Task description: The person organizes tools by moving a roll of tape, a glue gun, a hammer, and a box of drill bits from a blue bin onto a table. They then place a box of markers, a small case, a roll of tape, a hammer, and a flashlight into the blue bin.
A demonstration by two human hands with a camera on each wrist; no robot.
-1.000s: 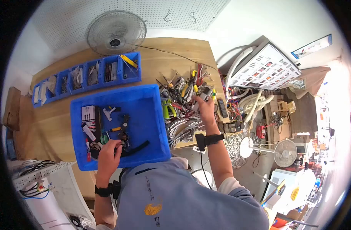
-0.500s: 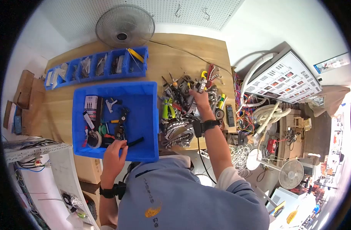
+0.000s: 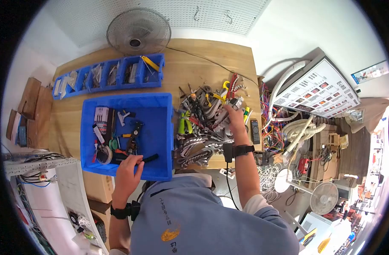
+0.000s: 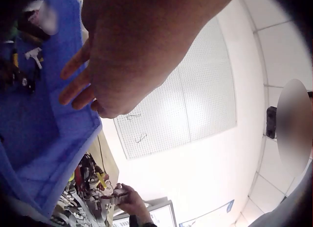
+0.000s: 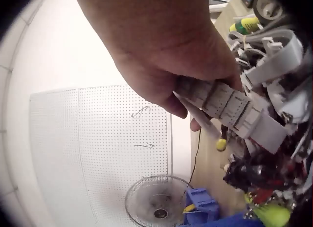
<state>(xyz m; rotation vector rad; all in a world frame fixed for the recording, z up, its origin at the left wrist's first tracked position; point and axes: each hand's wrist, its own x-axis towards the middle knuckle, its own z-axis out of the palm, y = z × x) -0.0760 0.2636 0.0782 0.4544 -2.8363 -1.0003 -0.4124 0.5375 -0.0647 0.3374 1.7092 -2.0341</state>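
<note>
My right hand [image 3: 236, 119] grips a folded bundle of grey ribbon cable [image 5: 230, 107] with rows of pale connectors, thumb and fingers wrapped about it. Under and beside that hand spreads a heap of cables [image 3: 198, 142], mixed with green-handled pliers [image 3: 185, 123] and yellow-handled tools. My left hand [image 3: 128, 172] hovers at the front rim of a large blue bin [image 3: 169, 140], its fingers loosely bent and holding nothing. Inside the bin lie a white marker box [image 3: 102, 120], a roll of tape [image 3: 104, 155], a black tool [image 3: 135, 131] and a small white tool [image 3: 122, 117].
A row of small blue compartments [image 3: 111, 85] runs along the back left, with a yellow-handled tool [image 3: 149, 63] in its right end. Behind it stands a fan [image 3: 139, 29]. A remote control [image 3: 255, 131] and a tilted monitor [image 3: 317, 87] are on the right.
My right hand went left over the heap, then came back right, still gripping the ribbon cable bundle. The left hand drew back from inside the bin to its front rim. The head view shifted.
</note>
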